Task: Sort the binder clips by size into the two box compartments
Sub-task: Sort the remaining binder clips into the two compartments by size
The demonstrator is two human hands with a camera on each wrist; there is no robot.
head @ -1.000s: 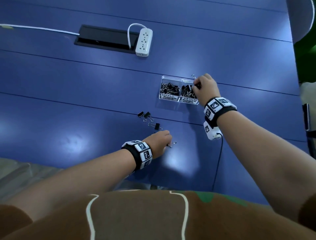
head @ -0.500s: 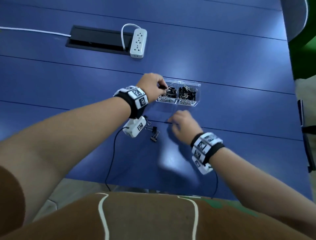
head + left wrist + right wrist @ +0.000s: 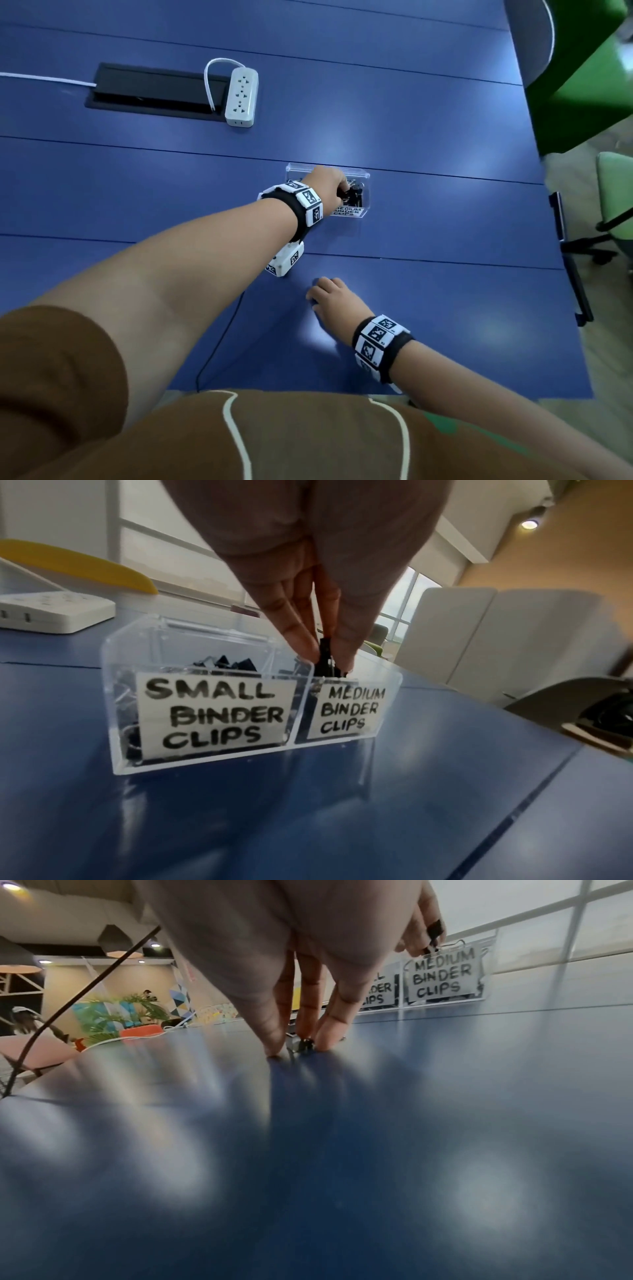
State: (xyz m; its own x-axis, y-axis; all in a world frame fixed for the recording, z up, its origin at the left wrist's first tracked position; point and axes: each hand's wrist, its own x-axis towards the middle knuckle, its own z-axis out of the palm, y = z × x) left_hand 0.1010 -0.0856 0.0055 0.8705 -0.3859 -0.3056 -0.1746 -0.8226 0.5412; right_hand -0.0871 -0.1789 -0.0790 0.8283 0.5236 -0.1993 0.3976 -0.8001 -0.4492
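Observation:
A clear two-compartment box (image 3: 363, 176) stands mid-table; its labels read SMALL BINDER CLIPS and MEDIUM BINDER CLIPS, and black clips lie in both halves. My left hand (image 3: 342, 192) reaches over it. In the left wrist view my left hand (image 3: 325, 660) pinches a black binder clip (image 3: 324, 650) just above the box (image 3: 130, 642), over the medium side near the divider. My right hand (image 3: 313, 296) is down on the table nearer me. In the right wrist view my right hand (image 3: 301, 1047) pinches a small binder clip (image 3: 304, 1044) that lies on the blue surface.
A white power strip (image 3: 241, 96) and a black cable hatch (image 3: 154, 90) sit at the back left. A thin black cable (image 3: 222, 329) runs from my left wrist to the table's front edge. Green chairs (image 3: 613, 192) stand past the right edge.
My left hand has gone from the loose clips to the small side, then right over the medium side. My right hand left the box and came down on the table near me.

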